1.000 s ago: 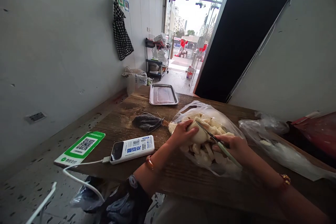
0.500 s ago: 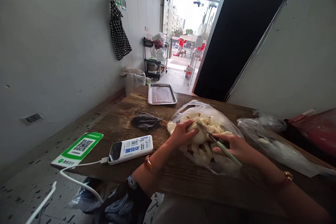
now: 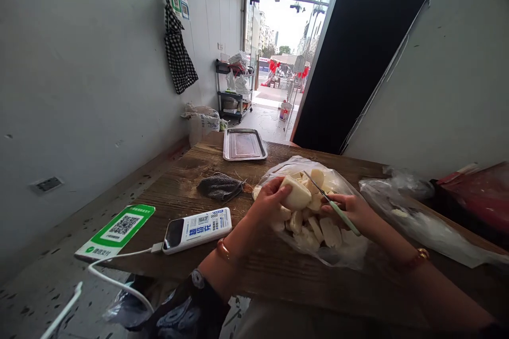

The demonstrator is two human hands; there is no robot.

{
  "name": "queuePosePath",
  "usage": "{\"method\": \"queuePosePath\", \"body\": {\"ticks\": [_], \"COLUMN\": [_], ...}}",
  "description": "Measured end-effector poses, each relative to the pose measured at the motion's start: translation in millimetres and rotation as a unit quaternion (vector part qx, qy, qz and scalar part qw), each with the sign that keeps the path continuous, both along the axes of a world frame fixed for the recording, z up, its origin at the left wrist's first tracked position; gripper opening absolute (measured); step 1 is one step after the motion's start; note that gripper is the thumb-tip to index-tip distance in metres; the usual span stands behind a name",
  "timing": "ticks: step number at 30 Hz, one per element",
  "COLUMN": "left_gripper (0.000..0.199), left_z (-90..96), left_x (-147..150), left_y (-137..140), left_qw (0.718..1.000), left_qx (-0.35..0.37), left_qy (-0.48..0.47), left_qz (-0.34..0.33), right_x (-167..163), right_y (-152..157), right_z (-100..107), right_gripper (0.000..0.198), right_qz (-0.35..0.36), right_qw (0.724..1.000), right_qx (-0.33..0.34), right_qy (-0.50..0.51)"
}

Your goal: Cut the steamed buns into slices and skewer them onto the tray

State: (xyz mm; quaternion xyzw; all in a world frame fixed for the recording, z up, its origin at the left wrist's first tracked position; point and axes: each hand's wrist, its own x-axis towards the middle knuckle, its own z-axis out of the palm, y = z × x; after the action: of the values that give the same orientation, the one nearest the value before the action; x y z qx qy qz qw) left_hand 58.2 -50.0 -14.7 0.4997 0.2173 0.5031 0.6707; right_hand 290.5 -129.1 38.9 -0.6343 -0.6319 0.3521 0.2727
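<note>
My left hand (image 3: 271, 198) is closed round a thick white chunk (image 3: 296, 195) that looks like peeled radish. It holds the chunk above an open clear plastic bag (image 3: 342, 177). Cut white pieces (image 3: 314, 230) of several sizes lie in the bag. In my right hand (image 3: 352, 211) is a knife (image 3: 342, 217) with a pale green handle, its narrow blade pointing up and left. The blade stands apart from the held chunk, and a rounded white slice (image 3: 317, 177) shows just behind it; whether they touch, I cannot tell.
On the wooden table (image 3: 254, 254) are a metal tray (image 3: 245, 145), a dark grey cloth (image 3: 221, 186), a white power bank (image 3: 198, 229) with a cable, and a green QR-code card (image 3: 121, 229). Crumpled clear plastic (image 3: 413, 217) lies at the right, near a red bag (image 3: 477, 190).
The knife blade has come away from the chunk, and my right hand has shifted slightly. The left hand has tilted the chunk, showing a flat cut face. A rounded slice now shows behind the blade.
</note>
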Motion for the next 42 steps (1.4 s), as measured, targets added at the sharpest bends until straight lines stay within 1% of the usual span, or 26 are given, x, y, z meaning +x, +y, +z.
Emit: {"method": "queuePosePath", "body": {"ticks": [2,3,5,6,8,10,11,12,15,20,25,31,37,42], "left_gripper": [0.046,0.047,0.05,0.052,0.057,0.057,0.057,0.057,0.058,0.062,0.071,0.074,0.079,0.08], "left_z": [1.5,2.7,5.1,6.1,7.2,7.2,7.0,6.9,7.1,8.6,10.4,11.9,0.6,-5.5], "left_x": [0.0,-0.1,-0.2,-0.2,0.2,0.7,0.9,1.0,1.2,1.6,1.6,1.0,2.8,3.3], "left_y": [1.2,1.6,1.8,1.6,1.1,0.3,-0.1,-0.5,-1.6,-3.8,-6.9,-9.0,-3.9,-0.7], "left_qw": [0.994,0.99,0.983,0.98,0.977,0.977,0.978,0.98,0.985,0.992,0.995,0.994,0.996,0.996], "left_qx": [-0.063,-0.087,-0.125,-0.137,-0.145,-0.139,-0.133,-0.128,-0.116,-0.065,-0.019,0.003,0.033,0.057], "left_qy": [-0.084,-0.109,-0.129,-0.132,-0.137,-0.142,-0.141,-0.138,-0.116,-0.088,-0.077,-0.072,-0.031,0.012], "left_qz": [-0.01,-0.016,-0.036,-0.048,-0.068,-0.075,-0.074,-0.071,-0.06,-0.061,-0.067,-0.08,-0.074,-0.067], "right_x": [1.3,1.7,2.3,2.6,3.4,4.5,5.0,5.7,8.0,12.0,11.3,6.4,5.9,0.9], "right_y": [0.8,0.3,-2.7,-5.2,-11.7,-19.5,-23.5,-27.6,-38.5,-48.5,-50.6,-48.5,-44.6,-42.1], "right_z": [-0.6,0.0,2.7,4.7,9.4,14.1,16.1,17.8,21.2,22.5,23.3,25.6,23.1,27.3], "right_gripper": [0.065,0.068,0.073,0.074,0.071,0.066,0.065,0.065,0.07,0.084,0.091,0.098,0.098,0.097], "right_qz": [-0.014,-0.014,-0.004,0.007,0.029,0.043,0.047,0.048,0.05,0.078,0.098,0.107,0.104,0.101], "right_qw": [0.999,0.998,0.998,0.998,1.0,0.996,0.994,0.993,0.991,0.983,0.976,0.969,0.964,0.961], "right_qx": [-0.011,-0.019,-0.031,-0.027,0.01,0.056,0.069,0.071,0.051,0.037,0.056,0.051,0.068,0.065], "right_qy": [0.037,0.05,0.059,0.051,0.008,-0.046,-0.067,-0.083,-0.116,-0.162,-0.185,-0.216,-0.233,-0.249]}}
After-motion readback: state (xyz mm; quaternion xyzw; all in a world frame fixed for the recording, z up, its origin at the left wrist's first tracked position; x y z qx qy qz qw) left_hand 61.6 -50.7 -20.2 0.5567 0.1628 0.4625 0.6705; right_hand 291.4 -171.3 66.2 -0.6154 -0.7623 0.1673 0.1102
